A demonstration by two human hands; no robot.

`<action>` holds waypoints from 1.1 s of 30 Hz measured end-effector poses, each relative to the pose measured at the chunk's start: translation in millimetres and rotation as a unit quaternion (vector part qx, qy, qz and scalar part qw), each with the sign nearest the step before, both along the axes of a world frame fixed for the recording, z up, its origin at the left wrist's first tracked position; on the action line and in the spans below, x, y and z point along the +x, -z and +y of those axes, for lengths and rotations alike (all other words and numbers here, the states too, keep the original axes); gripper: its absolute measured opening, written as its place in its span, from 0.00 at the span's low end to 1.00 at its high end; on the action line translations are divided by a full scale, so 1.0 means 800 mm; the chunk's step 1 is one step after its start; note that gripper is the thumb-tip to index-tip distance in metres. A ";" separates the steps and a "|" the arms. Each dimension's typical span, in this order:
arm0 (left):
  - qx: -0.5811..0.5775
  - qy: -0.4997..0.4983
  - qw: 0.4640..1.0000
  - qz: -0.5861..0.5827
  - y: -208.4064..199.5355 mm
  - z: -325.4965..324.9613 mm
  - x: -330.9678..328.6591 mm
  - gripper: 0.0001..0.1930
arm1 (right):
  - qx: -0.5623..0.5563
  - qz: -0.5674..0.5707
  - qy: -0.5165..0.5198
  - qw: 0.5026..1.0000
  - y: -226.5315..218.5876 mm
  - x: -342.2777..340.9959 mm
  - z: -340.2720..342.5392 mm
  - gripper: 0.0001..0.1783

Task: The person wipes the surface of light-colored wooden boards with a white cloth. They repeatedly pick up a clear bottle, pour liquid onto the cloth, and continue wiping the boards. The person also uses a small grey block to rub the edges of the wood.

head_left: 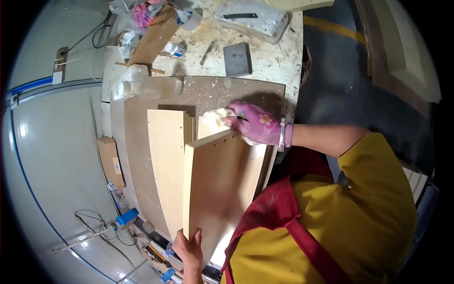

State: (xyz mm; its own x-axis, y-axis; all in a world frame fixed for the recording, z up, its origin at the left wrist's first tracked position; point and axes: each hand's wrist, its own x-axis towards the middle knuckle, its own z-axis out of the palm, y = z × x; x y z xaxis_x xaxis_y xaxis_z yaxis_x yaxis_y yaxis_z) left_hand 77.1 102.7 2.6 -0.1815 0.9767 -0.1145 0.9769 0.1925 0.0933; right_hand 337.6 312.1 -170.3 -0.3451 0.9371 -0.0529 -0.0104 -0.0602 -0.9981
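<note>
- Between the two hands: panel [215,175], pale, standing tilted on edge, with small dark holes near its borders.
- Left hand [188,251]: bare; pinches the near lower corner of the panel, thumb against the right face. The fingers behind the edge are partly hidden.
- Right hand [255,124]: in a pink flowered glove [272,132]; fingers closed around a bunched white cloth [216,118] at the far end of the panel. Motion blur hides the exact finger positions.
- At the right wrist: metal band [282,135], just past the glove cuff.
- Left of the panel, forward of the left hand: pale boards [165,156], close together, drilled with small holes.
- Under both hands' work area: brown sheet [139,142], lying on the bench [201,31].
- Above the right hand in view: grey block [236,60], flat on the bench, apart from the glove.
- Farther above the right hand: wrapped slab [253,21], with a dark strip on top.
- Left of the right hand, beyond the boards: clear bottle [156,87], lying on its side.
- Well left of the left hand: carton [110,161], narrow and brown.
</note>
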 end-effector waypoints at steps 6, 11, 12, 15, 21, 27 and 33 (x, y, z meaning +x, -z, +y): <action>-0.002 0.011 0.998 0.061 0.000 -0.028 -0.018 0.19 | 0.141 0.280 0.154 0.937 -0.016 0.043 0.081 0.08; 0.033 0.054 0.996 0.067 0.003 -0.020 -0.011 0.22 | -0.179 0.339 0.157 0.910 0.033 0.101 0.089 0.11; 0.039 0.059 0.995 0.071 0.004 -0.021 -0.012 0.22 | -0.223 0.474 0.084 0.847 0.063 0.102 0.079 0.13; 0.030 0.035 0.997 0.068 0.005 -0.027 -0.015 0.24 | -0.210 0.313 0.089 0.922 0.091 0.096 0.051 0.19; 0.012 0.016 0.995 0.093 0.001 -0.040 -0.024 0.26 | -0.092 0.148 0.053 0.983 0.078 0.084 0.023 0.17; 0.029 0.046 0.992 0.111 0.002 -0.038 -0.018 0.25 | 0.028 0.021 -0.049 0.998 0.079 0.071 0.022 0.14; -0.021 0.040 0.993 0.109 -0.002 -0.034 -0.013 0.20 | 0.114 0.089 -0.050 0.988 -0.008 0.017 0.016 0.17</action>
State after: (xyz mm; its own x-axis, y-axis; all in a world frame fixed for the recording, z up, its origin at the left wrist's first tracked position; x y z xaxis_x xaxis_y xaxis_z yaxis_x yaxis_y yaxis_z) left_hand 67.0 75.6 4.4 -0.1280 0.9842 -0.1227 0.9852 0.1120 -0.1294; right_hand 351.4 324.6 -164.3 -0.4216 0.8781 0.2262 -0.1929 0.1569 -0.9686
